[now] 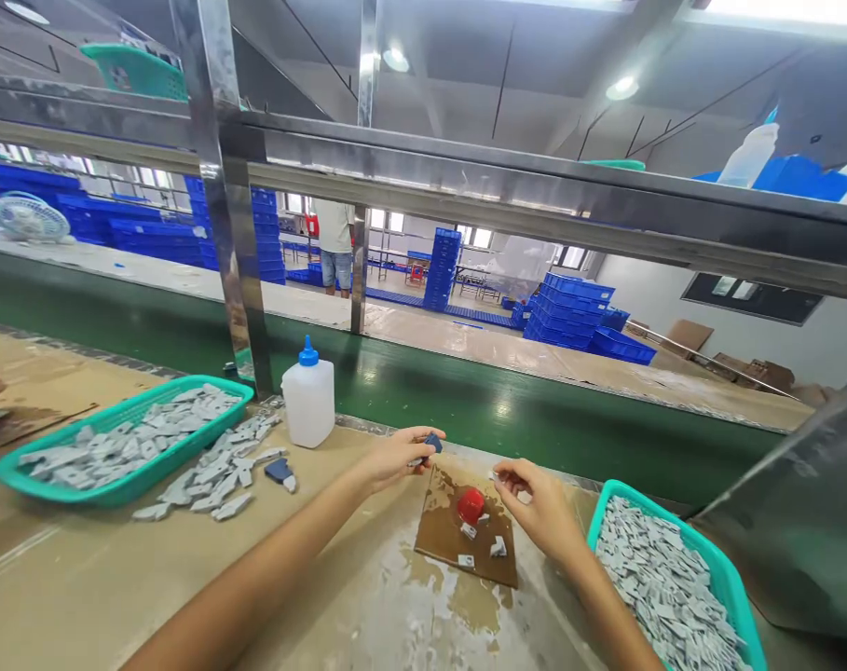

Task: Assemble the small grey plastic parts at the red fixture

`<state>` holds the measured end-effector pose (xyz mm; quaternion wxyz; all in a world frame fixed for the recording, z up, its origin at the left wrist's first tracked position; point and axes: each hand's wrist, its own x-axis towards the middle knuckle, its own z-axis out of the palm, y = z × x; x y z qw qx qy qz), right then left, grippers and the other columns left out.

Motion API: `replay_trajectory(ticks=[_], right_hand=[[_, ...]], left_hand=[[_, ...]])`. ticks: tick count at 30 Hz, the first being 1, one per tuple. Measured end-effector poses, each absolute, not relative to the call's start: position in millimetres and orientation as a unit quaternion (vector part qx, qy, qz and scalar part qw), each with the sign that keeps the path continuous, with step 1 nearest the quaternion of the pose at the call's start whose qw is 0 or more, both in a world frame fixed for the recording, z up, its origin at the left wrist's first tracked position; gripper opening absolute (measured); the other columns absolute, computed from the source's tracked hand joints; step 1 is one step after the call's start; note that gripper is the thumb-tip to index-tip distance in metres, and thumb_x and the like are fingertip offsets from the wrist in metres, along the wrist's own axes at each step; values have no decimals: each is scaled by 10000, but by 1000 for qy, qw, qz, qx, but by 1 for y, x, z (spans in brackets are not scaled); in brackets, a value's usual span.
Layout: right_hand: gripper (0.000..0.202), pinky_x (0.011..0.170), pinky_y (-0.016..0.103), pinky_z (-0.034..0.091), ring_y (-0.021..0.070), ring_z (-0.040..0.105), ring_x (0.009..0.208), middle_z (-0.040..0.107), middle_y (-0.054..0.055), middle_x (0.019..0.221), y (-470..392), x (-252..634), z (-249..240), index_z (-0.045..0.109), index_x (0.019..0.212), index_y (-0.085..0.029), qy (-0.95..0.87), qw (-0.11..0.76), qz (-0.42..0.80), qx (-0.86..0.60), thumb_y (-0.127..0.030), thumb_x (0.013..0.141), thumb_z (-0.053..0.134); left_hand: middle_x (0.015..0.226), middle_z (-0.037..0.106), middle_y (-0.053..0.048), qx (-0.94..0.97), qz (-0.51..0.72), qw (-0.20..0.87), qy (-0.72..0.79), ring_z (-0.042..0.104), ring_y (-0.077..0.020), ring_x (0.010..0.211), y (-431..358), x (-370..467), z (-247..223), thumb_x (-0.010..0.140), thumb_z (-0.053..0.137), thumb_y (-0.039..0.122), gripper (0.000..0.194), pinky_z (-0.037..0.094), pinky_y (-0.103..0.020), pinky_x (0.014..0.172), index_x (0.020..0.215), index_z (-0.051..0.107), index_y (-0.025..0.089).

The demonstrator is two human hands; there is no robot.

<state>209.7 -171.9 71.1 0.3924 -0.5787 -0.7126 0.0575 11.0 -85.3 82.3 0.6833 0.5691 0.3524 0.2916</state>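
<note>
My left hand [403,457] is closed around a dark blue piece [432,443], raised just beyond a wet brown board [430,531]. Over the board's right edge, my right hand [531,499] pinches a small whitish piece [494,475]. On the board sits a round red object [471,505], with a few small grey-white parts [466,561] around it. Left of my left arm lies a loose pile of grey parts [220,471], and beside it another dark blue piece [279,471] joined to or touching a grey part.
A teal basket [116,494] of grey parts stands left, and another basket [734,582] of smaller grey parts right. A white bottle [308,401] with a blue nozzle stands near a metal post [238,242]. Behind runs a green conveyor belt [423,373]. A person [335,242] stands beyond.
</note>
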Motion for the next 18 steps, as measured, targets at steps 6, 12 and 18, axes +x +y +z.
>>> replay_trajectory(ticks=[6,12,18], right_hand=[[132,590,265,441,145,546,632,610,40,691,-173,213,53,603,717,-163,-718,361,74,-590,-173,725,472],[156,590,265,439,153,552,640,622,41,679,-175,212,49,634,712,-179,-733,351,41,-582,-144,746,486],[162,597,271,448,154,558,640,631,45,685,-172,208,43,632,698,-178,-741,348,39,-573,-130,756,489]], left_hand=[[659,545,25,664,313,574,363,492,-105,587,-91,21,70,543,639,264,400,363,-230,573,921,556,163],[571,547,22,672,317,567,357,471,-104,533,-90,26,60,524,645,258,287,339,-221,516,781,586,143],[643,582,-1,706,309,553,316,485,-100,553,-90,30,55,578,599,221,240,362,-221,523,805,612,144]])
